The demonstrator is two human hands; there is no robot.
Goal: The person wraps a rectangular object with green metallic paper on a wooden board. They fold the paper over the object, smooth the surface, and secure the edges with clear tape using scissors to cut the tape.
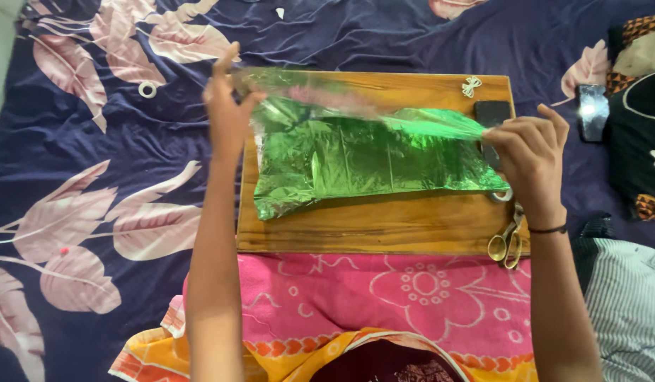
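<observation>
Both hands, left (227, 113) and right (529, 152), pinch a shiny green foil sheet (355, 155) taut above the wooden board (355, 230); scissors (506, 240) lie at its right edge.

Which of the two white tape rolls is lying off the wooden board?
The white ring on the blue floral bedsheet, left of the wooden board; the other sits by the right hand.

Both hands up over the wooden board (384, 230): left hand (225, 113) pinches the green foil sheet (355, 152) at the board's far-left corner, right hand (529, 155) grips the sheet's other end near the board's right edge. Sheet stretched between them, lower part sagging onto the board. Scissors (508, 240) at the board's near-right corner, dark phone (491, 113) at its far-right corner.
</observation>
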